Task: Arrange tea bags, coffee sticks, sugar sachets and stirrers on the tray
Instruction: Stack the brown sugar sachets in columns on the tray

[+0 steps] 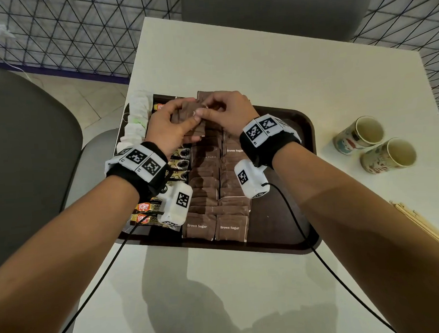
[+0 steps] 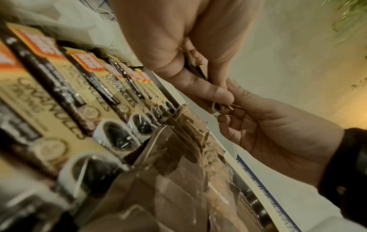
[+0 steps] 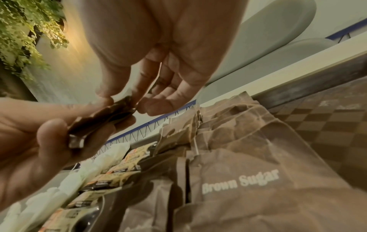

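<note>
The white surface (image 1: 233, 63) carries a dark tray (image 1: 280, 229), with chairs and a mesh fence around. On it run 2 columns of sachets (image 1: 232, 228), long axis away from the person. Directly above their far end, the left hand (image 1: 172, 128) grips a small stack (image 3: 103, 117); the right hand (image 1: 227, 112) pinches its top sachet.

Tray's (image 1: 305, 126) right side lies bare; cups (image 1: 375, 144) stand well beyond.
</note>
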A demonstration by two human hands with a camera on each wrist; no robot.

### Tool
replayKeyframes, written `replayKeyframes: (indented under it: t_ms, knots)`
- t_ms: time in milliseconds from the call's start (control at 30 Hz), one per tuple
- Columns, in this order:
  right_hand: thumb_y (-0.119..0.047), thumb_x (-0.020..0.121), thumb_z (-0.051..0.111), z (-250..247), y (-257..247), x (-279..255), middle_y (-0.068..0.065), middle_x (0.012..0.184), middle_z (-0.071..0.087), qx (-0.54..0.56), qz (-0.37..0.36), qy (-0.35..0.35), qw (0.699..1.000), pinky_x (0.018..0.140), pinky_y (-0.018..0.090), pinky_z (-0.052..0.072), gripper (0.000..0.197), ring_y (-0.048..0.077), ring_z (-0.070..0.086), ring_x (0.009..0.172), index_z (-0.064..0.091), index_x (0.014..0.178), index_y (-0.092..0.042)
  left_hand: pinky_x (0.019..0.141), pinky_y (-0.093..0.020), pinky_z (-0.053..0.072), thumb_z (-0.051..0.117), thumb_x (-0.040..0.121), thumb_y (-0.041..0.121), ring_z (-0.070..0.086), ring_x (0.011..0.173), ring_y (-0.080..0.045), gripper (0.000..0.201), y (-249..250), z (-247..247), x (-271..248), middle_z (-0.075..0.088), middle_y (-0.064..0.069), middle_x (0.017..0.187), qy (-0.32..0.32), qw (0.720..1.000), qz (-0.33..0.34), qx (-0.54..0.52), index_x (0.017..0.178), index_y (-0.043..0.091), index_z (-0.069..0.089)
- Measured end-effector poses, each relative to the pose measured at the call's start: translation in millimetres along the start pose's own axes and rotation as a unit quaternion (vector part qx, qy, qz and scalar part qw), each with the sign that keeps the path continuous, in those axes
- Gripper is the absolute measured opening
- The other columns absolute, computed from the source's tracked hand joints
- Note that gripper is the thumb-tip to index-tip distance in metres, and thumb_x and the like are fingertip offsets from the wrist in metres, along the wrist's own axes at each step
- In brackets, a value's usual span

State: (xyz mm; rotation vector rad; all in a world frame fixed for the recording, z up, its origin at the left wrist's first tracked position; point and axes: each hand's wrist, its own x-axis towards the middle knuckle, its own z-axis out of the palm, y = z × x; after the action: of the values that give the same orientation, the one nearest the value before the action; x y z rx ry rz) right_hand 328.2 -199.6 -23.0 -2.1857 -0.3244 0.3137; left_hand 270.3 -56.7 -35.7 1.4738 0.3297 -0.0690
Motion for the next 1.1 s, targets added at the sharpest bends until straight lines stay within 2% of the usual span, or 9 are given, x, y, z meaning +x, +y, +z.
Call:
replayKeyframes:
  t_ms: [100, 233, 400, 500, 700, 800, 900, 1033, 1100]
  knots:
    - [-0.017, 0.086, 0.068, 0, -2, -2, -0.008, 0.065, 0.059, 0.065, 0.018, 0.004, 0.998, 0.054, 0.010, 0.044, 0.005, 0.002, 0.053, 0.054, 0.066, 0.085, -0.012, 0.052, -0.017, 0.053, 0.070, 0.084, 0.006, 0.068, 0.071, -0.008, 0.035, -1, -1, -2, 0.061, 0.000, 0.100, 0.007, 1.000, 0.002, 0.011, 0.116, 0.015, 0.057]
    - [-0.005, 0.089, 0.061, -3, -1, -2, 0.004, 0.067, 0.060, 0.140, 0.038, 0.026, 0.989, 0.055, 0.022, 0.052, 0.018, 0.010, 0.061, 0.051, 0.054, 0.077, -0.017, 0.051, -0.019, 0.054, 0.071, 0.083, 0.007, 0.067, 0.070, -0.012, 0.027, -1, 0, -2, 0.061, -0.001, 0.099, 0.012, 1.000, -0.007, 0.002, 0.105, 0.017, 0.059]
    - [-0.004, 0.087, 0.062, -7, 1, -5, 0.007, 0.068, 0.062, 0.206, 0.092, 0.050, 0.973, 0.052, 0.022, 0.054, 0.018, 0.012, 0.063, 0.049, 0.054, 0.075, -0.014, 0.051, -0.022, 0.056, 0.057, 0.095, 0.016, 0.065, 0.065, -0.013, 0.009, -1, 1, -1, 0.059, -0.002, 0.093, 0.030, 0.999, -0.027, 0.013, 0.086, 0.018, 0.058]
    - [-0.014, 0.083, 0.070, -8, 3, -6, 0.003, 0.067, 0.063, 0.151, 0.089, 0.050, 0.983, 0.060, 0.027, 0.056, 0.009, 0.012, 0.063, 0.056, 0.061, 0.081, -0.014, 0.049, -0.023, 0.056, 0.052, 0.098, 0.018, 0.064, 0.060, -0.011, 0.015, -1, 0, 0, 0.057, 0.000, 0.087, 0.037, 0.998, -0.027, 0.039, 0.083, 0.018, 0.058]
    - [-0.019, 0.083, 0.070, -16, 1, 1, -0.007, 0.064, 0.059, 0.035, 0.040, 0.058, 0.997, 0.060, 0.020, 0.050, 0.006, 0.007, 0.055, 0.056, 0.066, 0.079, -0.022, 0.048, -0.023, 0.056, 0.058, 0.095, 0.019, 0.064, 0.061, -0.015, 0.014, -1, -5, 4, 0.060, 0.000, 0.087, 0.045, 0.996, -0.011, 0.082, 0.081, 0.020, 0.060]
    - [-0.017, 0.084, 0.069, -19, 5, 5, -0.007, 0.067, 0.058, 0.021, 0.057, 0.098, 0.993, 0.071, 0.029, 0.054, 0.001, 0.008, 0.055, 0.059, 0.069, 0.084, -0.016, 0.049, -0.021, 0.055, 0.058, 0.094, 0.020, 0.064, 0.059, -0.012, 0.009, 0, -7, 4, 0.060, 0.002, 0.083, 0.074, 0.995, -0.005, 0.062, 0.086, 0.019, 0.061]
    - [-0.017, 0.085, 0.069, -17, 12, 6, 0.000, 0.075, 0.062, 0.011, 0.088, 0.122, 0.989, 0.079, 0.034, 0.056, 0.009, 0.015, 0.059, 0.070, 0.071, 0.091, -0.010, 0.052, -0.023, 0.056, 0.060, 0.094, 0.022, 0.066, 0.071, -0.016, 0.008, -3, -15, 7, 0.060, 0.002, 0.087, 0.101, 0.994, -0.017, 0.047, 0.087, 0.020, 0.063]
    - [-0.018, 0.086, 0.068, -9, 17, 2, -0.004, 0.071, 0.058, -0.036, 0.092, 0.096, 0.991, 0.066, 0.021, 0.048, 0.011, 0.010, 0.055, 0.066, 0.072, 0.093, -0.011, 0.053, -0.023, 0.056, 0.060, 0.093, 0.022, 0.065, 0.075, -0.018, 0.009, -5, -19, 7, 0.059, 0.002, 0.091, 0.110, 0.993, -0.024, 0.034, 0.094, 0.013, 0.063]
    - [-0.016, 0.086, 0.067, -4, 19, 1, -0.007, 0.066, 0.055, -0.041, 0.101, 0.087, 0.990, 0.067, 0.021, 0.048, 0.011, 0.008, 0.055, 0.063, 0.071, 0.093, -0.009, 0.054, -0.024, 0.057, 0.060, 0.093, 0.022, 0.065, 0.073, -0.017, 0.011, -6, -20, 7, 0.060, 0.002, 0.091, 0.112, 0.993, -0.023, 0.035, 0.097, 0.012, 0.063]
